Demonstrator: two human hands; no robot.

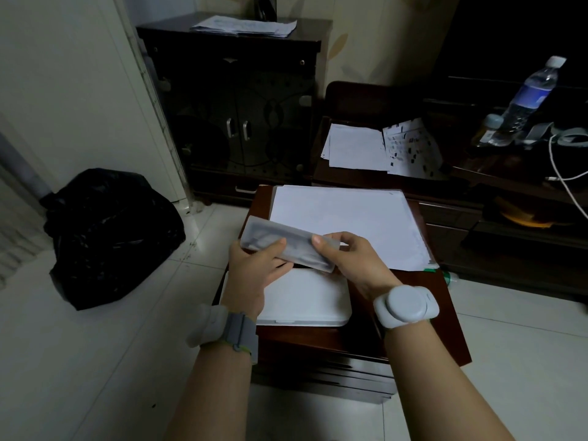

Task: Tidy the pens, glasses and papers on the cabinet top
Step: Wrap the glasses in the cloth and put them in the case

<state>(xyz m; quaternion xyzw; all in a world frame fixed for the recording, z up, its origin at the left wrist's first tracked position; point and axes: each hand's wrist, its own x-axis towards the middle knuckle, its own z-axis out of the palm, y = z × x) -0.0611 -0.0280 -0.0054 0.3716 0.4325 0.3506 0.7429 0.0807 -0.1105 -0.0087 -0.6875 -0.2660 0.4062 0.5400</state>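
A long translucent grey case (296, 240), with dark shapes showing through it, is held over a small dark wooden cabinet (445, 300). My left hand (257, 265) grips its left end from below, and my right hand (350, 259) pinches its right end with the thumb on top. A stack of white papers (343, 224) lies on the far half of the cabinet top. A closed white flat box (305, 297) lies on the near half, under my hands. No pens or glasses show in the open.
More loose papers (356, 148) lie on a low dark stand behind. Another pile of sheets (245, 25) tops a tall dark cupboard (229, 90). A black rubbish bag (111, 233) sits on the tiled floor at left. A water bottle (528, 100) and white cable (566, 183) are at right.
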